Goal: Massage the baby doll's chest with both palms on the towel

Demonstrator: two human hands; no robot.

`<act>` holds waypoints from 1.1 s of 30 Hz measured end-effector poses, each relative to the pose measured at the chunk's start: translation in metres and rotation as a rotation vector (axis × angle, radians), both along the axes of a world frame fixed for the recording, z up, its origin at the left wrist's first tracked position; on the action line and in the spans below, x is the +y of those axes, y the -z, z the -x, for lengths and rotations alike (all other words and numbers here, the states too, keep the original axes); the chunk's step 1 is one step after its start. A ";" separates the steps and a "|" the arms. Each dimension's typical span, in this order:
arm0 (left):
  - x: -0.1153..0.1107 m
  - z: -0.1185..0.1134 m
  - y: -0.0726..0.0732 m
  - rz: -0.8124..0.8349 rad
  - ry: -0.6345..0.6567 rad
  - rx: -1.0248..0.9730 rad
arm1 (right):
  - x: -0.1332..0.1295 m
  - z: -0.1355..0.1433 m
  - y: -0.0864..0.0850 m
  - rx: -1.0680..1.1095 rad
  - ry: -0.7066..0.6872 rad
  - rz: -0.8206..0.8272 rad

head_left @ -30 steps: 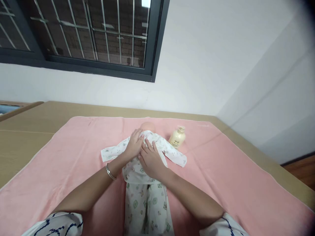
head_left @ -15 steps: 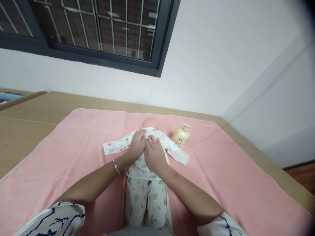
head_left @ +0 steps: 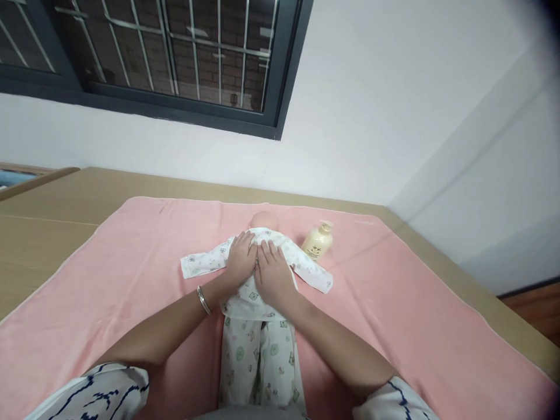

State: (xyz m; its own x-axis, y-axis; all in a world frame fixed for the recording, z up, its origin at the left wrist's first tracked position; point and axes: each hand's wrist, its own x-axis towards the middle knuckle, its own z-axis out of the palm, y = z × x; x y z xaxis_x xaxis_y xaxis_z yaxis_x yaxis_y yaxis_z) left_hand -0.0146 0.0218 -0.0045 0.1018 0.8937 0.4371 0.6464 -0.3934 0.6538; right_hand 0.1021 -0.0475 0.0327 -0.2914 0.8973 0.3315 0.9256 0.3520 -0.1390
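A doll in a white printed top [head_left: 251, 300] and matching trousers [head_left: 279, 356] lies on a pink cloth [head_left: 131, 256], its bald head [head_left: 264, 220] away from me and its sleeves spread. My left hand [head_left: 241, 256], with a silver bangle at the wrist, rests flat on the left part of the doll's upper body. Beside it, my right hand [head_left: 275, 275] lies flat on the middle and right part, fingers extended. Neither hand grips anything. Just beyond the doll's right sleeve is a pale yellow pump bottle [head_left: 318, 240].
The cloth covers most of a wooden surface [head_left: 126, 182] that meets a white wall [head_left: 350, 116]. A dark-framed window [head_left: 273, 105] with bars is above. At the far left edge, a wooden rim [head_left: 48, 176] has something blue behind it.
The whole view has shifted slightly, so things appear a little further left. Both hands stay flat on the doll's upper body, with hardly any movement against it.
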 end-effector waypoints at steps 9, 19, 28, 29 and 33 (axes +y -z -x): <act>-0.025 -0.009 -0.005 -0.054 -0.053 0.264 | 0.047 -0.039 -0.005 0.224 0.086 0.146; 0.009 0.003 -0.007 0.045 0.031 0.216 | 0.013 -0.005 0.002 0.108 0.102 0.085; -0.031 -0.012 -0.011 -0.015 -0.029 0.319 | 0.053 -0.041 0.003 0.235 0.117 0.162; -0.027 -0.011 -0.012 0.000 -0.027 0.314 | 0.048 -0.036 0.003 0.214 0.133 0.150; -0.003 0.001 -0.013 0.063 0.024 0.273 | 0.015 -0.010 0.000 0.100 0.128 0.112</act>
